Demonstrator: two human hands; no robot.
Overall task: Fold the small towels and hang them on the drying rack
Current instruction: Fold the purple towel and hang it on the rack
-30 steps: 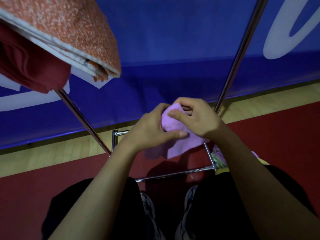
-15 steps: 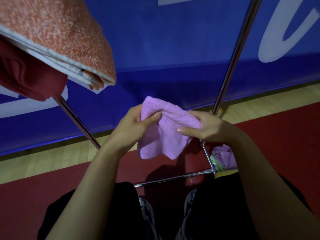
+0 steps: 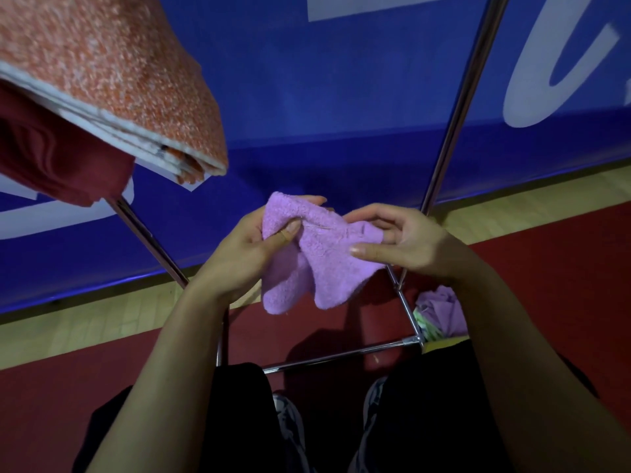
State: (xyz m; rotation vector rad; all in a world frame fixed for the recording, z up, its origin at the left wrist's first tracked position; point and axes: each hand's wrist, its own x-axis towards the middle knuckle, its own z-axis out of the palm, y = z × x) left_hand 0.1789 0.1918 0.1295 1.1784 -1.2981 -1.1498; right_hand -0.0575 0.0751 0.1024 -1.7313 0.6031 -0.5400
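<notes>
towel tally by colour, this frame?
Purple: 2, one held by left hand and right hand, one on the floor
Orange: 1, on the rack
Dark red: 1, on the rack
Total: 4

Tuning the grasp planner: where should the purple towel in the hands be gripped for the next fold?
Probably the two free bottom corners of the purple towel, pinched from below: its top edge is already pinched by the left hand and right hand, and the lower lobes hang loose.
</notes>
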